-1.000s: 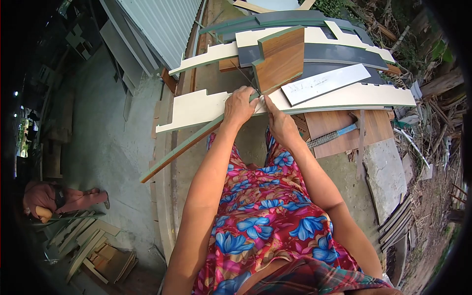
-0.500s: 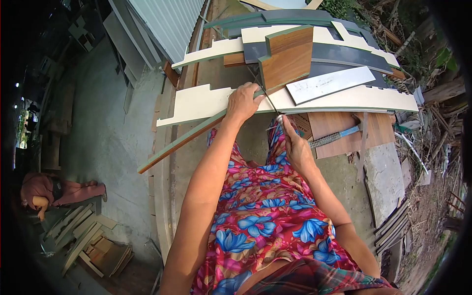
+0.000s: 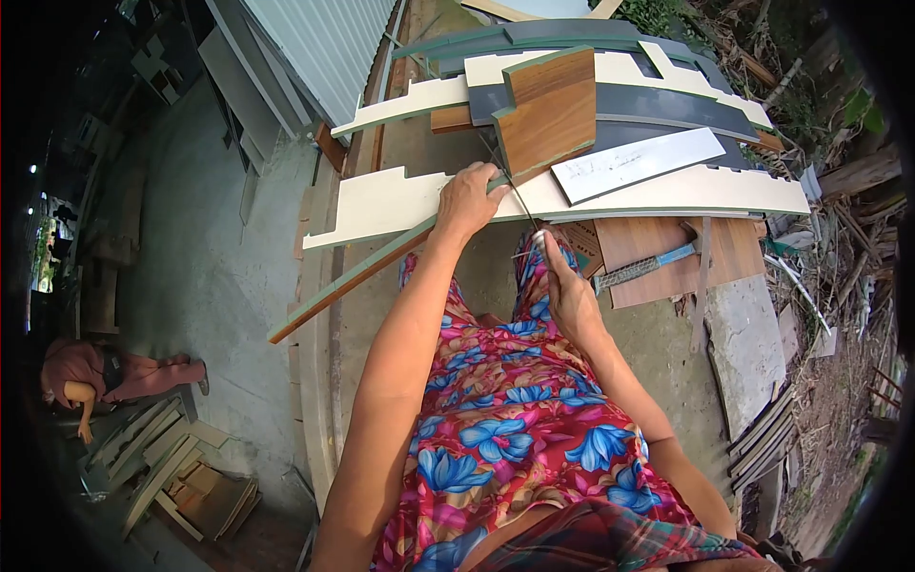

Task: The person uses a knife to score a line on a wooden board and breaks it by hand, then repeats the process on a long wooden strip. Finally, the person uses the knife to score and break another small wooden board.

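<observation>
While your left hand (image 3: 467,202) hides some of the long board (image 3: 357,276) its fingers clamp, your right hand (image 3: 572,294) squeezes the thin tool (image 3: 521,202), fingers covering most of its handle (image 3: 539,238).

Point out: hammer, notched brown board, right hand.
Hammer (image 3: 646,270), head view: middle of the handle.
Notched brown board (image 3: 550,112), head view: broad wood-grain face.
Right hand (image 3: 572,293), head view: back of the hand.

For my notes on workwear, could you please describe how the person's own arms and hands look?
The left hand and right hand are ungloved, with no watch or bracelet visible. The left arm and right arm show no sleeves. Between them is a red garment with large blue flowers; a plaid cloth shows near the bottom edge.
</observation>
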Tool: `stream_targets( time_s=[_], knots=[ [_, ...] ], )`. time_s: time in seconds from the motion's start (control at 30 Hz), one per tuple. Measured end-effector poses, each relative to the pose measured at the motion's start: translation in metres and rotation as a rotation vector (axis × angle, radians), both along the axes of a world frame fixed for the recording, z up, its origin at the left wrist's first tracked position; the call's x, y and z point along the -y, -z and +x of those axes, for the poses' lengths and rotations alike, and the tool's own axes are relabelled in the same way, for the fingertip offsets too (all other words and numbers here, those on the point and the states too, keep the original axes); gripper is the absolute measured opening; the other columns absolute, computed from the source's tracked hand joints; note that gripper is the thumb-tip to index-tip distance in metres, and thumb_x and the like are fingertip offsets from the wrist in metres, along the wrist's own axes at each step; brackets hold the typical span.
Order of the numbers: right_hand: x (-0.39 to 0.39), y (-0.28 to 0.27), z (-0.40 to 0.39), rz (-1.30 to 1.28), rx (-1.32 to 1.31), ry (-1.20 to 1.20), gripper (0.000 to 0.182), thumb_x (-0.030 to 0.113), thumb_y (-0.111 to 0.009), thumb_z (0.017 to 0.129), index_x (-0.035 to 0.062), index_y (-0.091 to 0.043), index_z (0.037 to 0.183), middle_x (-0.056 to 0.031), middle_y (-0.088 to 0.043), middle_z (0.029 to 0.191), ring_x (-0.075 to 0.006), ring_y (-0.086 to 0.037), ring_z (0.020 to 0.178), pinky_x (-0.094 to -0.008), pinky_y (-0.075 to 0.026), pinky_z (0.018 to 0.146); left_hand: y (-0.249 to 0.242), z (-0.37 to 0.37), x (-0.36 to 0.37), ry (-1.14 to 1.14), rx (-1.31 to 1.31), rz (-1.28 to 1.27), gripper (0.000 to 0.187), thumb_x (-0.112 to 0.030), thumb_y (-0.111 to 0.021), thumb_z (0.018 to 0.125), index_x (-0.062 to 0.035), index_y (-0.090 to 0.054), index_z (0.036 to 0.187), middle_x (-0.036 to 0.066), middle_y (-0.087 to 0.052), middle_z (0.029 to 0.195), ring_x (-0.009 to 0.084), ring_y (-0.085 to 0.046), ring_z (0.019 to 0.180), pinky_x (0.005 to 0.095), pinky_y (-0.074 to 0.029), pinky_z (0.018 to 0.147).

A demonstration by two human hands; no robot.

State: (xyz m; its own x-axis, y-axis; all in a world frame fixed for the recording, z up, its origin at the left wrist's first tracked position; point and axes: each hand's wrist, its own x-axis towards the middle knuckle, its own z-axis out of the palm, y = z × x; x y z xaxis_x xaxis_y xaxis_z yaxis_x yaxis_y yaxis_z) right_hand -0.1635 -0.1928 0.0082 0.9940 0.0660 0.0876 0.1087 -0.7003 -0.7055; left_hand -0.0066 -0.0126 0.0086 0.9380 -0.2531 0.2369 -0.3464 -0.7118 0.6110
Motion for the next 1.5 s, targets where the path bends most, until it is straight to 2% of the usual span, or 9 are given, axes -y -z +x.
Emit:
stream_targets(
  time_s=[0.1,0.27,0.37,0.47,0.6,0.73,0.83,1.13,1.5],
  knots=[
    [0.007,0.002,-0.013,0.069,0.033,-0.024,0.060,0.003,-0.047,0.095,0.0124,-0.032,0.153,-0.0278,-0.065,0.081,-0.0453,-0.065,0.077,-0.0508,-0.049,0.070,0.001,0.000,-0.001,0.004,0.004,0.015,0.026,-0.023,-0.072,0.085,-0.0013,-0.065,0.099,0.016,-0.065,0.101,0.0377,-0.064,0.097,0.0471,-0.050,0.081],
    [0.002,-0.016,0.019,-0.086,-0.111,-0.007,0.059,0.006,-0.047,0.095,0.0107,-0.033,0.152,-0.0285,-0.066,0.083,-0.0464,-0.065,0.079,-0.0528,-0.050,0.073,0.002,0.000,-0.001,0.008,0.032,0.023,0.026,-0.023,-0.072,0.085,-0.0014,-0.065,0.098,0.015,-0.065,0.100,0.0379,-0.064,0.096,0.0475,-0.050,0.080],
    [-0.015,-0.011,0.060,-0.112,-0.020,-0.019,0.056,0.008,-0.046,0.096,0.0095,-0.035,0.151,-0.0311,-0.066,0.084,-0.0481,-0.065,0.081,-0.0547,-0.049,0.074,0.001,-0.001,0.000,0.006,0.051,0.038,0.026,-0.022,-0.073,0.084,-0.0017,-0.065,0.098,0.015,-0.065,0.100,0.0379,-0.064,0.096,0.0477,-0.051,0.080],
    [-0.019,-0.008,0.078,-0.073,-0.020,-0.009,0.054,0.007,-0.045,0.097,0.0147,-0.039,0.150,-0.0367,-0.062,0.090,-0.0512,-0.062,0.089,-0.0558,-0.047,0.077,0.005,0.000,-0.001,0.000,0.054,0.055,0.027,-0.025,-0.071,0.086,-0.0037,-0.064,0.101,0.013,-0.066,0.103,0.0367,-0.064,0.098,0.0453,-0.050,0.079],
    [-0.013,0.004,0.045,-0.052,0.039,0.004,0.055,0.007,-0.046,0.096,0.0096,-0.036,0.150,-0.0322,-0.064,0.079,-0.0489,-0.064,0.077,-0.0550,-0.049,0.070,0.004,0.000,-0.002,0.004,0.018,0.026,0.027,-0.025,-0.071,0.086,-0.0035,-0.064,0.100,0.013,-0.066,0.102,0.0370,-0.064,0.098,0.0454,-0.050,0.079],
    [0.004,0.002,-0.002,0.047,0.039,0.009,0.058,0.007,-0.047,0.096,0.0147,-0.036,0.151,-0.0310,-0.064,0.080,-0.0476,-0.064,0.077,-0.0542,-0.048,0.069,0.002,0.001,-0.001,0.008,0.030,0.028,0.027,-0.024,-0.072,0.085,-0.0026,-0.064,0.100,0.014,-0.066,0.101,0.0370,-0.064,0.096,0.0462,-0.051,0.080],
    [0.006,-0.002,-0.001,-0.018,-0.044,0.036,0.058,0.006,-0.047,0.095,0.0145,-0.036,0.151,-0.0303,-0.065,0.082,-0.0475,-0.064,0.078,-0.0541,-0.048,0.071,0.003,0.000,-0.001,0.014,0.036,0.039,0.027,-0.022,-0.073,0.085,-0.0022,-0.064,0.100,0.015,-0.066,0.100,0.0369,-0.064,0.096,0.0466,-0.051,0.080],
    [-0.025,-0.009,0.082,-0.086,0.016,0.002,0.056,0.007,-0.045,0.095,0.0137,-0.038,0.149,-0.0332,-0.065,0.085,-0.0486,-0.065,0.081,-0.0564,-0.048,0.074,0.009,0.001,-0.002,0.003,0.083,0.048,0.026,-0.024,-0.072,0.084,-0.0047,-0.064,0.100,0.013,-0.066,0.100,0.0373,-0.064,0.096,0.0450,-0.050,0.078],
    [0.010,-0.011,-0.007,-0.040,-0.071,0.015,0.059,0.006,-0.046,0.095,0.0147,-0.035,0.152,-0.0301,-0.065,0.081,-0.0472,-0.065,0.076,-0.0542,-0.049,0.072,0.008,0.003,-0.002,0.022,0.050,0.036,0.027,-0.025,-0.073,0.084,-0.0035,-0.063,0.098,0.013,-0.066,0.101,0.0373,-0.064,0.095,0.0457,-0.050,0.078]
  ],
)
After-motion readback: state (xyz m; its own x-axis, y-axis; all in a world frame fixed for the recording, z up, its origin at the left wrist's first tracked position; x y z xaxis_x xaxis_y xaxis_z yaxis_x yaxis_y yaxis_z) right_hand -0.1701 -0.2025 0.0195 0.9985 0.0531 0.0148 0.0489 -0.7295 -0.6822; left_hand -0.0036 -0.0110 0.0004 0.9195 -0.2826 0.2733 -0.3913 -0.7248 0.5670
